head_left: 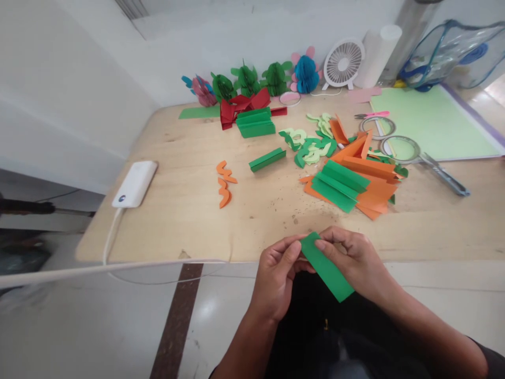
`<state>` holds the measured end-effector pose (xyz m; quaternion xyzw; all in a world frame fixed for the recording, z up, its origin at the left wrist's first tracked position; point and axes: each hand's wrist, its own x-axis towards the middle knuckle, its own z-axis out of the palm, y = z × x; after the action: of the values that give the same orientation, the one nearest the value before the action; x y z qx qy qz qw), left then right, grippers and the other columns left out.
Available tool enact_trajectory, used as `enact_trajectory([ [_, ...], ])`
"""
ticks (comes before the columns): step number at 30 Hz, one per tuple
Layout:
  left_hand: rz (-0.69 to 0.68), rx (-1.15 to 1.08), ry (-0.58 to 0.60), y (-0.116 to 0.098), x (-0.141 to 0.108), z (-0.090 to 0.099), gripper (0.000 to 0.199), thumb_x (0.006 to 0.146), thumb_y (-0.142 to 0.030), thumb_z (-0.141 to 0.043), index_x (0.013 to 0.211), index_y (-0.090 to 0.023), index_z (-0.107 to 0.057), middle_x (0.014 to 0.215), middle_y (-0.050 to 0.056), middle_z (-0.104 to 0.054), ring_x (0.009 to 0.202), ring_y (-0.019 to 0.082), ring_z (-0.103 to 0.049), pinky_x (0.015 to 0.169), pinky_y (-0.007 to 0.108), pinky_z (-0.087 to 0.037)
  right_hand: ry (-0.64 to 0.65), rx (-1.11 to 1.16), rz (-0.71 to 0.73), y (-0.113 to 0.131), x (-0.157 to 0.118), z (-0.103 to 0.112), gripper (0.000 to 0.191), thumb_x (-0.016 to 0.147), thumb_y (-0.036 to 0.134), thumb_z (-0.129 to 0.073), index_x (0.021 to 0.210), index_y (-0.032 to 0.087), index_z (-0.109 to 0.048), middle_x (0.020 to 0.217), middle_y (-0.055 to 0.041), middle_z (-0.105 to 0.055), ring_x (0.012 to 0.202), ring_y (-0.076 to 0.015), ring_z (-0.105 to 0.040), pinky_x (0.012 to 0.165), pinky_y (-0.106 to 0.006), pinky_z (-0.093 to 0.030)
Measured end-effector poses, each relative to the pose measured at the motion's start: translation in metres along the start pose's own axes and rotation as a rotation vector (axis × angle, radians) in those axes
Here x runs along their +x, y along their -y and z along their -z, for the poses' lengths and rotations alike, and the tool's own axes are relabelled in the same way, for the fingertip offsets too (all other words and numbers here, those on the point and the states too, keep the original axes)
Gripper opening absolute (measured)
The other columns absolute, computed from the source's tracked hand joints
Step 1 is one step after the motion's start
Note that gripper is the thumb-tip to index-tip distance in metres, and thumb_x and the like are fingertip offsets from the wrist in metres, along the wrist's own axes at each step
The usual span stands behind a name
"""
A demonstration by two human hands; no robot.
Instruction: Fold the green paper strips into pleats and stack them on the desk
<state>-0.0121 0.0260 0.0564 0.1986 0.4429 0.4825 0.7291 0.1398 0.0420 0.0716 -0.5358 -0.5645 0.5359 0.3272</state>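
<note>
A green paper strip (329, 271) is held between my two hands, over my lap at the table's front edge. My left hand (278, 268) pinches its upper left end, and my right hand (353, 258) grips its upper right side with the thumb on top. Beyond my hands, a folded green paper (340, 185) lies on a pile of folded orange paper (376, 192). A narrow folded green strip (267, 159) and curly orange cut-outs (224, 184) are farther left on the wooden table (177, 210).
A white power bank (134, 184) with a cable lies at the left. Red folded paper (260, 100), green cut-outs (315, 150), tape rolls (400, 148) and scissors (444, 173) lie farther back. Honeycomb paper figures (246, 80) and a small fan (344, 63) stand along the wall.
</note>
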Motion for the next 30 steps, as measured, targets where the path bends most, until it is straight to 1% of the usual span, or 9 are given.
enact_trajectory([
  [2, 0.004, -0.025, 0.001, 0.001, 0.001, 0.001, 0.028, 0.072, -0.038, -0.079, 0.090, -0.018, -0.076, 0.085, 0.007, -0.075, 0.070, 0.015, -0.067, 0.061, 0.024, -0.054, 0.013, 0.025, -0.006, -0.001, -0.001, -0.001, 0.026, 0.089, 0.042, -0.054, 0.079, 0.021, -0.065, 0.067, 0.0011, -0.066, 0.059, -0.0116, -0.061, 0.053, -0.022, -0.048],
  [5, -0.065, 0.011, -0.034, 0.006, 0.001, 0.003, 0.026, 0.073, -0.038, -0.078, 0.092, -0.021, -0.076, 0.088, 0.006, -0.075, 0.072, 0.014, -0.067, 0.063, 0.023, -0.055, -0.005, 0.038, 0.005, -0.001, -0.002, -0.002, 0.025, 0.090, 0.041, -0.053, 0.080, 0.021, -0.064, 0.068, 0.0016, -0.066, 0.061, -0.0112, -0.060, 0.054, -0.021, -0.048],
  [10, -0.257, 0.253, -0.141, 0.013, 0.000, 0.005, 0.022, 0.079, -0.035, -0.073, 0.097, -0.022, -0.076, 0.088, 0.004, -0.076, 0.065, 0.011, -0.064, 0.065, 0.023, -0.056, 0.013, -0.019, 0.043, -0.001, -0.003, -0.004, 0.031, 0.094, 0.041, -0.048, 0.076, 0.021, -0.062, 0.070, 0.0010, -0.064, 0.066, -0.0110, -0.059, 0.060, -0.022, -0.047],
  [14, -0.336, 0.420, -0.207, 0.010, -0.003, -0.001, 0.023, 0.079, -0.034, -0.072, 0.099, -0.022, -0.076, 0.089, 0.004, -0.076, 0.066, 0.014, -0.066, 0.062, 0.025, -0.058, -0.010, -0.135, 0.092, 0.000, -0.004, -0.004, 0.034, 0.097, 0.040, -0.042, 0.074, 0.021, -0.058, 0.067, 0.0020, -0.059, 0.061, -0.0099, -0.054, 0.057, -0.022, -0.043],
  [18, -0.400, 0.502, -0.191, 0.005, -0.005, -0.006, 0.016, 0.082, -0.028, -0.068, 0.095, -0.024, -0.076, 0.088, 0.003, -0.076, 0.069, 0.014, -0.068, 0.061, 0.023, -0.058, -0.038, -0.236, 0.157, -0.002, -0.005, -0.006, 0.035, 0.099, 0.037, -0.037, 0.072, 0.022, -0.053, 0.063, 0.0029, -0.056, 0.057, -0.0093, -0.050, 0.055, -0.023, -0.040],
  [21, -0.424, 0.537, -0.177, 0.005, -0.005, -0.007, 0.015, 0.083, -0.026, -0.067, 0.094, -0.024, -0.076, 0.087, 0.002, -0.075, 0.073, 0.015, -0.069, 0.064, 0.023, -0.059, -0.062, -0.277, 0.182, -0.004, -0.006, -0.008, 0.035, 0.100, 0.036, -0.036, 0.073, 0.022, -0.053, 0.063, 0.0022, -0.056, 0.057, -0.0103, -0.051, 0.055, -0.024, -0.041],
  [23, -0.431, 0.549, -0.180, 0.005, -0.004, -0.007, 0.015, 0.083, -0.025, -0.067, 0.095, -0.024, -0.076, 0.087, 0.002, -0.075, 0.075, 0.015, -0.069, 0.066, 0.024, -0.059, -0.062, -0.293, 0.187, -0.006, -0.006, -0.008, 0.035, 0.100, 0.036, -0.034, 0.073, 0.022, -0.052, 0.065, 0.0017, -0.056, 0.058, -0.0109, -0.052, 0.057, -0.025, -0.041],
  [27, -0.421, 0.542, -0.168, 0.006, -0.003, -0.006, 0.015, 0.082, -0.025, -0.067, 0.094, -0.024, -0.076, 0.085, 0.003, -0.075, 0.074, 0.016, -0.069, 0.065, 0.023, -0.058, -0.055, -0.319, 0.196, -0.007, -0.006, -0.009, 0.034, 0.100, 0.035, -0.032, 0.073, 0.022, -0.049, 0.065, 0.0020, -0.055, 0.059, -0.0114, -0.053, 0.058, -0.026, -0.042],
  [30, -0.441, 0.582, -0.166, 0.007, -0.003, -0.005, 0.014, 0.083, -0.026, -0.066, 0.094, -0.024, -0.076, 0.084, 0.003, -0.075, 0.076, 0.016, -0.069, 0.072, 0.026, -0.059, -0.058, -0.348, 0.191, -0.009, -0.005, -0.010, 0.033, 0.099, 0.035, -0.032, 0.074, 0.022, -0.048, 0.066, 0.0011, -0.056, 0.061, -0.0125, -0.055, 0.059, -0.027, -0.042],
])
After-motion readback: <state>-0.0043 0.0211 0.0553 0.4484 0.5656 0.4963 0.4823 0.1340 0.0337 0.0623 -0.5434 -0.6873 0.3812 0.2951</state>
